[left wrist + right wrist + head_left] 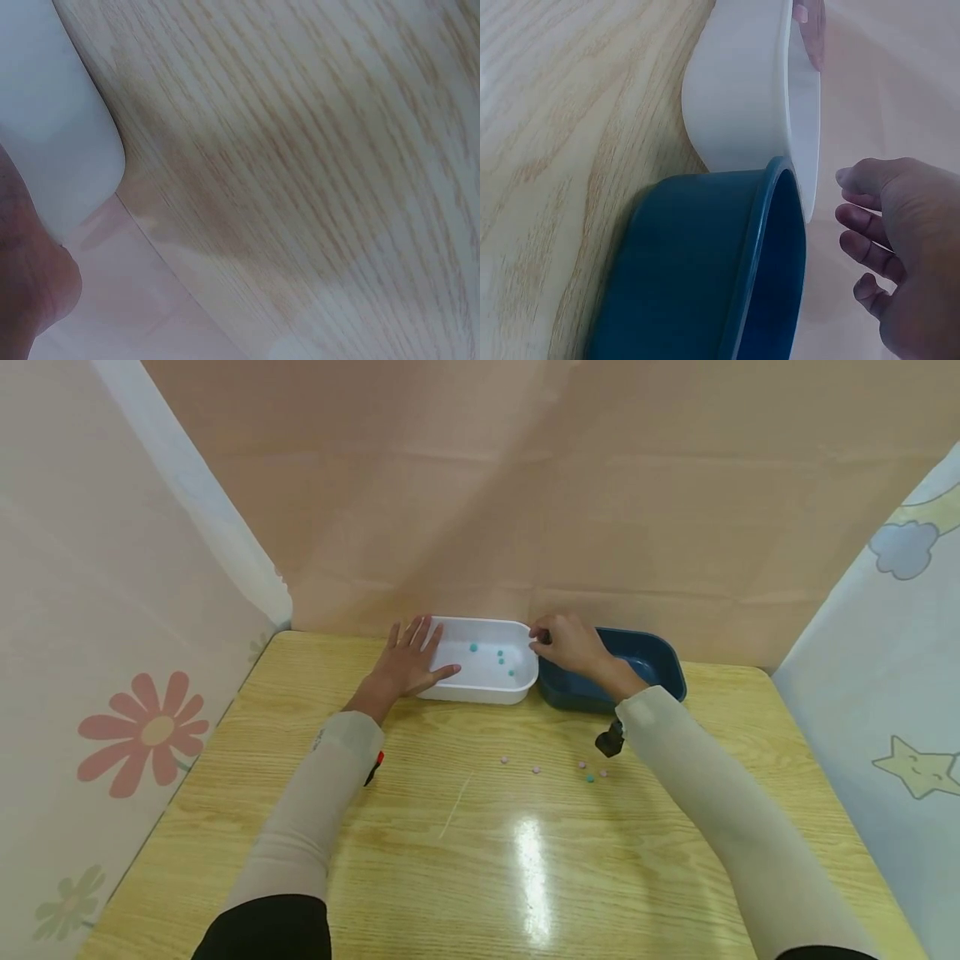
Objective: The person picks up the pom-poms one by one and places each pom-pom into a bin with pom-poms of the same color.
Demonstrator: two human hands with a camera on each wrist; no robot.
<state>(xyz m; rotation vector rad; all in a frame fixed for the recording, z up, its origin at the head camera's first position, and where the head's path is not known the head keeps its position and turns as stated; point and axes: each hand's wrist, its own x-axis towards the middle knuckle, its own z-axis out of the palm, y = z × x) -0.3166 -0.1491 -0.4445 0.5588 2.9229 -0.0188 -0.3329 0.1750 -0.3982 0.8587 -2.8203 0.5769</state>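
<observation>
My left hand (405, 664) lies spread over the left end of a white tray (480, 695), fingers straight and thumb over the near side. Inside the tray sit several small teal bead-like pieces (473, 647). My right hand (573, 647) hovers above the seam between the white tray and a dark blue tray (660, 652). Its fingers are loosely bent, with a gap between thumb and index finger in the head view. The right wrist view shows the same right hand (900, 232) beside the rims, nothing visible between its fingertips.
On the wooden table (420, 860) in front of the trays lie several small pink pieces (536, 769) and one teal piece (590, 778). A brown paper-like backdrop (480, 510) rises behind the trays. Patterned panels (150, 610) border the table at both sides.
</observation>
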